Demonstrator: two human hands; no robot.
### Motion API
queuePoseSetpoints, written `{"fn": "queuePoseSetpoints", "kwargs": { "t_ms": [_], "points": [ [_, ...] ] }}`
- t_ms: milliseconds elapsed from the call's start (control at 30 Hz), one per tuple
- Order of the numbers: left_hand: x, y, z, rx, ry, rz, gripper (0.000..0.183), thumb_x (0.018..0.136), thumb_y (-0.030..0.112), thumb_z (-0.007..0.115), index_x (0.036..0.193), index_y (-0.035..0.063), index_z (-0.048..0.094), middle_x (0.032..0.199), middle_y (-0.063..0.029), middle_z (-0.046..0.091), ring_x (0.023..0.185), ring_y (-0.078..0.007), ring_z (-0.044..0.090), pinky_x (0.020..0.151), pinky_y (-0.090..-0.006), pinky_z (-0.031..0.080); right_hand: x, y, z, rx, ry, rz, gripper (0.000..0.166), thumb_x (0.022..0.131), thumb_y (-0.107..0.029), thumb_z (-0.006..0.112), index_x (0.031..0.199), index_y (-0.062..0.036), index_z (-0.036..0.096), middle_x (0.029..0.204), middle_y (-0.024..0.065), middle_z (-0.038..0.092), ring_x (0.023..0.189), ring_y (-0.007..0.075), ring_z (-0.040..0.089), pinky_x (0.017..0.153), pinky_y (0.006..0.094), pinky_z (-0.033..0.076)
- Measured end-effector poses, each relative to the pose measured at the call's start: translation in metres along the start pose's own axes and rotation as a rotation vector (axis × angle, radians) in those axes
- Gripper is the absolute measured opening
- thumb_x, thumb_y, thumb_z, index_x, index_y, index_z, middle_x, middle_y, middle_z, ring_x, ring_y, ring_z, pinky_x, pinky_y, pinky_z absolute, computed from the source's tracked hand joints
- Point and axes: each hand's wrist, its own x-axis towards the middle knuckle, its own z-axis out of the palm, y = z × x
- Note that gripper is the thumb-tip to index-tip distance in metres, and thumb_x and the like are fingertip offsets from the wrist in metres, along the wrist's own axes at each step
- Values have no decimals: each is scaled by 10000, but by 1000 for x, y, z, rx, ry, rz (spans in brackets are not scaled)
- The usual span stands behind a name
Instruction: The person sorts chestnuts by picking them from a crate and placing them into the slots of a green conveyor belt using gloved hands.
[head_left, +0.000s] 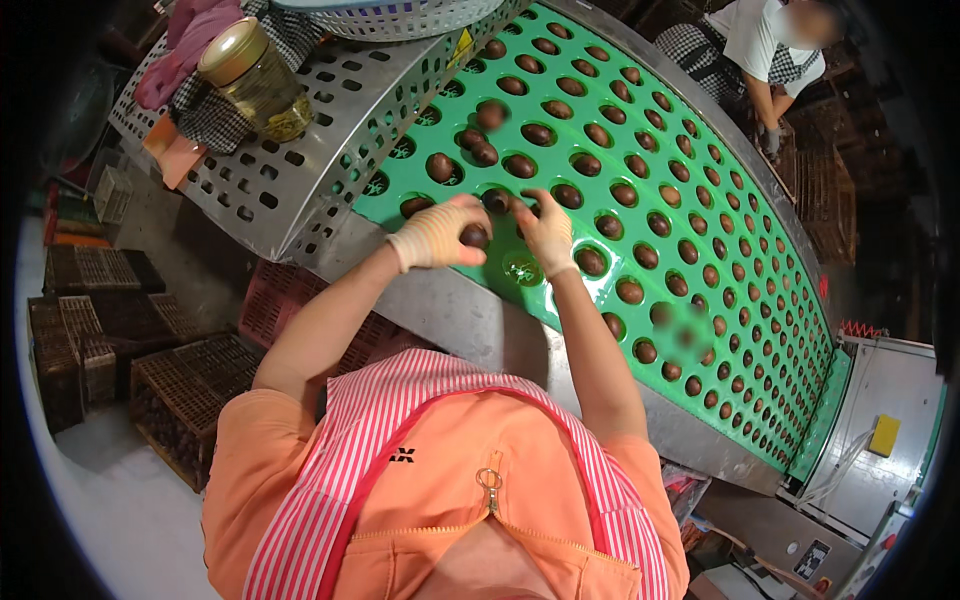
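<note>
My left hand (437, 232), in a striped fingerless glove, grips a dark brown egg-shaped item (474, 237) between thumb and fingers at the near edge of a green pocketed sheet (487, 279). Just to its right is my right hand (549, 231), gloved alike, low over the pockets with its fingers bent. Whether it holds anything is hidden. Between both hands' fingertips another brown item (495, 200) sits in a pocket. Close to my right wrist, one pocket (523, 268) shows only its printed bottom. Two loose brown items (478, 147) lie together beyond my hands.
A perforated metal guard (352, 142) borders the left side, bearing a lidded glass jar (255, 79) and a plastic basket (397, 16). Brown crates (195, 390) stand on the floor at left. Across the sheet is another person (757, 67). A metal machine housing (862, 420) closes the right end.
</note>
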Motion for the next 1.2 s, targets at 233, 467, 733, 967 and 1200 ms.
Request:
{"fn": "queuePoseSetpoints", "kwargs": {
  "t_ms": [233, 467, 733, 967, 1200],
  "points": [
    [6, 15, 30, 286, -105, 3, 306, 686, 225, 708, 948, 85, 633, 1292, -144, 541, 1061, -345, 602, 912, -427, 502, -109, 37, -16, -386, 105, -353, 303, 843, -223, 684, 1142, -179, 662, 1290, 79, 580, 1233, 381, 492, 961, 522, 432],
    [0, -7, -55, 597, 221, -261, 268, 666, 203, 673, 857, 17, 674, 868, -213, 664, 842, -394, 653, 768, -431, 548, -166, 38, -30, -94, 353, -314, 258, 839, -68, 654, 1095, -41, 653, 1154, 180, 607, 1104, 382, 545, 945, 455, 451],
    [-15, -44, -28, 1130, -90, -306, 319, 815, 123, 632, 1134, 124, 616, 1101, -129, 621, 1102, -327, 562, 825, -399, 562, -180, 77, -14, -119, 379, -343, 241, 796, -89, 685, 1035, -56, 678, 1114, 164, 622, 1062, 383, 555, 948, 472, 452],
    [3, -40, -29, 1090, -163, -355, 509, 728, 50, 733, 1204, 98, 559, 1190, -143, 535, 1128, -355, 545, 865, -433, 549, -176, 83, -17, -100, 438, -329, 195, 786, -101, 709, 980, -90, 696, 1052, 126, 667, 1000, 348, 599, 893, 451, 486],
    [33, -35, -33, 1463, -61, -193, 407, 829, 199, 643, 1226, 135, 585, 1234, -106, 559, 1264, -317, 467, 1079, -467, 345, -177, 81, -19, -104, 381, -272, 209, 803, -98, 683, 1011, -74, 691, 1077, 128, 660, 1015, 355, 594, 904, 449, 479]
  ]
}}
